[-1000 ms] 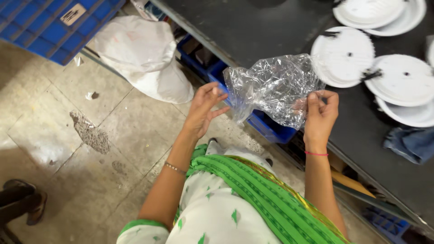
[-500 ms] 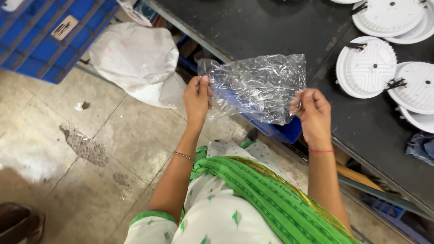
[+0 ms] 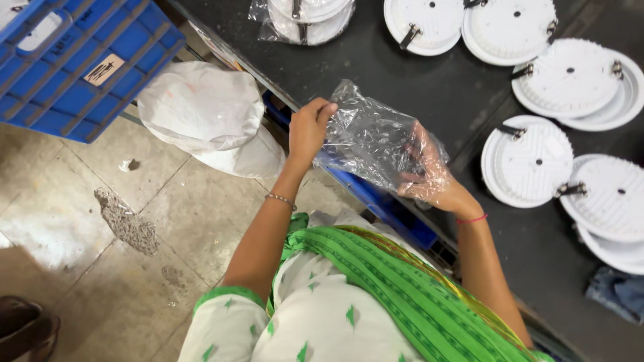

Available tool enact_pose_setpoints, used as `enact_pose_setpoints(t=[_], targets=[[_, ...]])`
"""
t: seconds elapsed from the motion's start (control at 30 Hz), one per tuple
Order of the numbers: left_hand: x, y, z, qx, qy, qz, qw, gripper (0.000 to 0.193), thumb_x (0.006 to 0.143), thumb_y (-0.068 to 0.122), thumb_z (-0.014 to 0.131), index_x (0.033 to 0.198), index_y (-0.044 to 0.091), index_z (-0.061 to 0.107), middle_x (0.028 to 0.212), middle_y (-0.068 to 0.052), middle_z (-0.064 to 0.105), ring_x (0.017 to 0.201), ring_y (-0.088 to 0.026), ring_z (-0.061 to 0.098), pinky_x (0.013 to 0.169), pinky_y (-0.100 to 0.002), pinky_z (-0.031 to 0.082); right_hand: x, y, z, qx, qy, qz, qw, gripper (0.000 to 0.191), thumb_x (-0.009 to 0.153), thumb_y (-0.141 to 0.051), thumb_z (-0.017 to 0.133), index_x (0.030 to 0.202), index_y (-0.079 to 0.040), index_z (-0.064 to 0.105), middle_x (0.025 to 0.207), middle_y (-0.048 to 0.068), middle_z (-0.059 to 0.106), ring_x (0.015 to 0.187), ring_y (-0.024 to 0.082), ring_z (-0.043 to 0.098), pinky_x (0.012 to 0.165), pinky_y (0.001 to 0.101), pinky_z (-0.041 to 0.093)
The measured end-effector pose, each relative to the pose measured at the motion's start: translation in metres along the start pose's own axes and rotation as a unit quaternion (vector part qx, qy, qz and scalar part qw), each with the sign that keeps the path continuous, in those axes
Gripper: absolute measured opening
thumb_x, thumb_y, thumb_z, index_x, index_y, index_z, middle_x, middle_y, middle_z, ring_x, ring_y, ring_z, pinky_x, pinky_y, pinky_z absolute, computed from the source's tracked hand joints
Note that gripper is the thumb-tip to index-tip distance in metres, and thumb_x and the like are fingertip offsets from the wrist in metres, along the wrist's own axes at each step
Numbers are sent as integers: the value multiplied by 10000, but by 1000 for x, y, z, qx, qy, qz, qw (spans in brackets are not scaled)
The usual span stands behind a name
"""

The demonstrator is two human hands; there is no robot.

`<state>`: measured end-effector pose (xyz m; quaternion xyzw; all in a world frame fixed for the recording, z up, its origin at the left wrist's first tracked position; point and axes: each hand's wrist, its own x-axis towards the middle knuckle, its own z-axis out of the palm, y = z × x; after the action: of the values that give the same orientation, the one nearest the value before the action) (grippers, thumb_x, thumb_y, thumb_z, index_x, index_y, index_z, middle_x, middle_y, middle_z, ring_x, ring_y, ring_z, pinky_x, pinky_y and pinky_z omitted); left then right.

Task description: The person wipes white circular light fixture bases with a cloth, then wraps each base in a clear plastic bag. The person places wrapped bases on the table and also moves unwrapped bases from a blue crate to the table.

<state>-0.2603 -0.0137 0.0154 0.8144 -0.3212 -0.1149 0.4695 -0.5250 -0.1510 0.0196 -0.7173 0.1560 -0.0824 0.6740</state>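
A clear crinkled plastic bag (image 3: 372,137) is held over the edge of a dark table (image 3: 416,80). My left hand (image 3: 308,129) pinches the bag's left edge near its top corner. My right hand (image 3: 429,175) is inside the bag, its fingers showing through the film. Round white light fittings with metal spring clips lie on the table to the right; the nearest one (image 3: 530,161) is just right of my right hand.
More white fittings (image 3: 570,87) lie at the table's far side, two of them in a clear bag (image 3: 302,17). A blue plastic crate (image 3: 74,60) and a white sack (image 3: 208,114) stand on the tiled floor at left. Blue bins (image 3: 382,201) sit under the table.
The bag was stretched flat between both hands; now my right hand has gone inside it and the bag has moved over the table edge.
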Motion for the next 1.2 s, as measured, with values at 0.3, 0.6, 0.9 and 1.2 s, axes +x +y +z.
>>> enact_pose_setpoints(t=[0.3,0.6,0.9,1.2], targets=[[77,-10,46,13,-49,31,998,239,896,349,754,941,114,765,710,-48,726,612,-183,679,601,-335,511,11,18,-26,-259,74,-34,962,1537,471,-279,1020,1634,-151,23,1697,158,91,1531,387,258,1108,512,430],[148,-15,78,29,-130,14,991,427,977,507,648,938,96,759,642,-82,649,581,-233,606,624,-386,475,25,15,0,-302,172,44,937,1551,454,-411,992,1632,-50,49,1689,257,94,1558,428,135,1178,413,298],[108,-85,4,-109,-353,-69,927,272,844,213,794,1009,8,725,824,-95,720,738,-142,682,650,-317,575,41,6,15,-328,245,79,909,1541,451,-372,999,1619,3,66,1678,291,155,1573,433,169,1278,460,214],[100,-58,-15,21,-168,0,986,394,865,-62,723,1246,19,657,1067,-161,668,919,-214,655,780,-313,551,45,1,20,-344,235,73,906,1543,438,-350,1007,1627,-34,75,1676,303,121,1562,461,159,1265,465,231]])
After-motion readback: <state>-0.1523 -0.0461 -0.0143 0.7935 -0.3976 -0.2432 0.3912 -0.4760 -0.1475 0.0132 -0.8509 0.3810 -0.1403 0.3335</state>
